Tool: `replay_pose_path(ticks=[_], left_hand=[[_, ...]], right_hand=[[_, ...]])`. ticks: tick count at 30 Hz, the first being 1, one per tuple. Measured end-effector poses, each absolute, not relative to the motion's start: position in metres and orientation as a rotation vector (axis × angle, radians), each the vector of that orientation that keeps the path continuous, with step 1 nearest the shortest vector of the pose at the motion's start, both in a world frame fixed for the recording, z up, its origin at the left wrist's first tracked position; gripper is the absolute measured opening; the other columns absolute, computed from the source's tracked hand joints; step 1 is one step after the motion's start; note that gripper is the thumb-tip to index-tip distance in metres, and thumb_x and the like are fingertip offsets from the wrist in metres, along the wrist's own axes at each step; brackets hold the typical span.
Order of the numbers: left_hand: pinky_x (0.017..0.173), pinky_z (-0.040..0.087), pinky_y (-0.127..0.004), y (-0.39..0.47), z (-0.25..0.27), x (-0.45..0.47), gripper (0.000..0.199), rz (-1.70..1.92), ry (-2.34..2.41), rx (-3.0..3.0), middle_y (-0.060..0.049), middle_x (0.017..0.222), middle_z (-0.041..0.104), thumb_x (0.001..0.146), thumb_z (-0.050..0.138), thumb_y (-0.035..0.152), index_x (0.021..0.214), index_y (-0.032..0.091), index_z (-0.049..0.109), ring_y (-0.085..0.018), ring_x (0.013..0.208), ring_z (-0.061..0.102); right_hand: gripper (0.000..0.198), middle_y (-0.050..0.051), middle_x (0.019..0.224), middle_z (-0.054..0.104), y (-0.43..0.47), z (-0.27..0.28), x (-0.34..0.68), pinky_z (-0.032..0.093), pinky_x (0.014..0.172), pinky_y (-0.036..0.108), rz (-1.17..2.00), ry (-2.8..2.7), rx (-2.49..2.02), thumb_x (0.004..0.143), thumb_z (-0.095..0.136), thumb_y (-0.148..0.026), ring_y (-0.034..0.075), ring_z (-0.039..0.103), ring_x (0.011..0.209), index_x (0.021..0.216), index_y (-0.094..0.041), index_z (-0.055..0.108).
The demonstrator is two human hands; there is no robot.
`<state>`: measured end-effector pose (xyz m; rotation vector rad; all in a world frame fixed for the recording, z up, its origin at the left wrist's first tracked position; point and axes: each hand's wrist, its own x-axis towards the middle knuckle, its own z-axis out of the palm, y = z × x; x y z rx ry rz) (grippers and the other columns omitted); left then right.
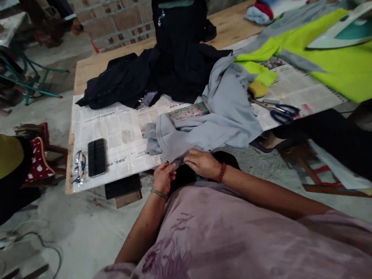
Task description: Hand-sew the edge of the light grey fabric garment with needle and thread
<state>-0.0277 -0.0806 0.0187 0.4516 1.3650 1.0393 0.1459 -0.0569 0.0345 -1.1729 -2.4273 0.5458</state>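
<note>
A light grey garment (202, 130) lies bunched on the newspaper-covered table (117, 121), its near edge drawn over the front edge toward me. My left hand (163, 177) pinches that edge, thumb up against the fingers. Just to its right, my right hand (205, 162) is closed on the same grey cloth, fingertips together. Whether either hand also holds something small like a needle cannot be made out. Behind the grey cloth a dark garment (122, 81) is spread out. Dark-handled scissors (284, 112) rest to the right, near a small yellow piece (258, 89).
At the table's left corner lie a phone (96, 157) and eyeglasses (79, 166). A black backpack (179, 16) stands at the back. On the right, an iron (347, 29) is on a neon yellow garment (369, 63). Other people sit at both sides; a cable (54, 250) crosses the floor.
</note>
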Motion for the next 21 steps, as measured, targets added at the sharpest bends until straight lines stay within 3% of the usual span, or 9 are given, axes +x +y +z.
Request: replay_pose_path(ticks=[12,21], left_hand=[[0.035,0.027,-0.018,-0.081,0.021,-0.024,0.039,1.062,1.353,0.428,0.006,0.049,0.05,0.043,0.081,0.031,0.062,0.015,0.051,-0.006,0.04,0.046],[0.034,0.025,-0.017,-0.082,0.019,-0.021,0.032,1.054,1.411,0.485,0.006,0.046,0.047,0.048,0.077,0.028,0.061,0.015,0.051,-0.006,0.039,0.046]], right_hand=[[0.027,0.008,0.088,0.058,-0.055,0.043,0.135,0.037,0.069,0.023,0.474,-2.59,-1.235,0.09,0.037,-0.022,0.013,0.052,0.075,0.091,-0.015,0.063],[0.022,0.011,0.089,0.06,-0.054,0.058,0.124,0.037,0.07,0.028,0.351,-2.823,-1.242,0.085,0.04,-0.014,0.018,0.057,0.081,0.09,-0.012,0.062]])
